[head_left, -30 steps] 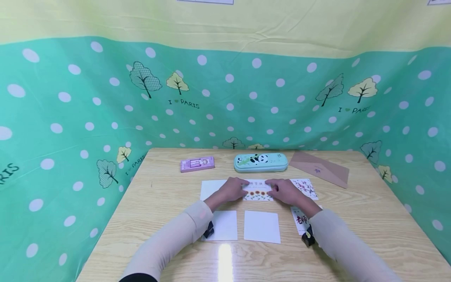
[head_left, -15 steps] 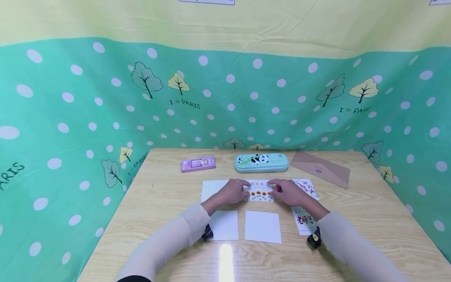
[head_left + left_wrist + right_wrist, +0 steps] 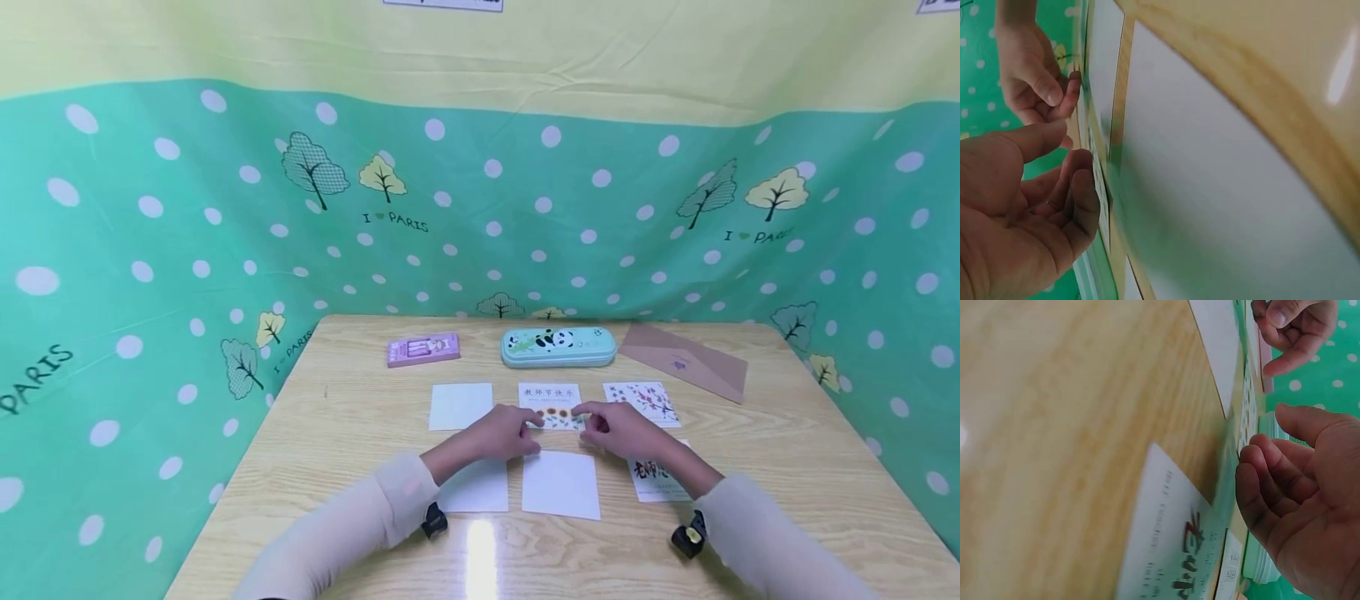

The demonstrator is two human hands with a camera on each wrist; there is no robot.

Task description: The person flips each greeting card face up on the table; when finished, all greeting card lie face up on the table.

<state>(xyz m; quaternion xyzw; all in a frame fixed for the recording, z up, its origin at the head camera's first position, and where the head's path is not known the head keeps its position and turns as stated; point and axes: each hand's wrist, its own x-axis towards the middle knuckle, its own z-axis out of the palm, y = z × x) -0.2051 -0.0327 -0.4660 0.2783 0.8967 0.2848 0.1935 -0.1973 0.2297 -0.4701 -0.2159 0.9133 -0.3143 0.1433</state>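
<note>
A card with sunflowers and printed characters [image 3: 550, 395] lies flat in the middle of the back row. Over its lower left corner in the head view is my left hand [image 3: 504, 432], fingers loosely bent and holding nothing. My right hand [image 3: 621, 430] mirrors it at the lower right corner, likewise holding nothing. Whether either fingertip touches the card cannot be told. Both wrist views show a gap between thumb and fingers on the left hand [image 3: 1035, 212] and the right hand [image 3: 1316, 494]. Just nearer lies a blank white card [image 3: 561, 485].
Blank cards lie at back left [image 3: 460, 406] and front left [image 3: 476, 493]. On the right are a blossom card [image 3: 647, 402] and a card with dark red characters [image 3: 660, 483]. Behind stand a purple box [image 3: 423, 349], a panda pencil case [image 3: 558, 347] and a brown envelope [image 3: 686, 362].
Both hands have let go of the sunflower card's side edges and drawn back toward me. The card stays in place, with more of its print showing.
</note>
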